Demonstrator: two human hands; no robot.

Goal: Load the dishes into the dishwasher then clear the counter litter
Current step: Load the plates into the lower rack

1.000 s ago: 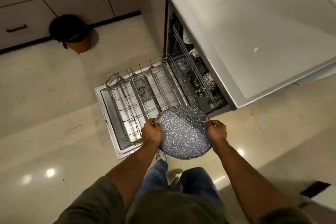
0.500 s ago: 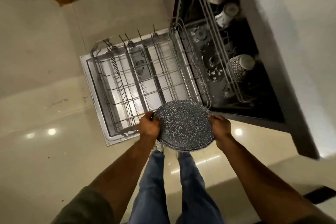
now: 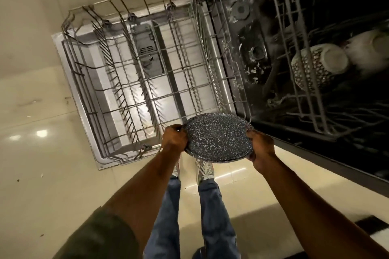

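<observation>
The left hand [image 3: 174, 137] and the right hand [image 3: 260, 147] each clamp curled fingers on opposite edges of the speckled dark plate [image 3: 217, 137]. Both arms are stretched forward and down, and the plate is held almost flat, just above the near corner of the empty lower rack [image 3: 147, 65]. The plate seems stiff, rather heavy and probably breakable, so the rim is the good place to hold it.

Dark speckled round plate [image 3: 217, 137] held nearly flat above the pulled-out, empty lower rack's [image 3: 147, 73] near corner.
</observation>
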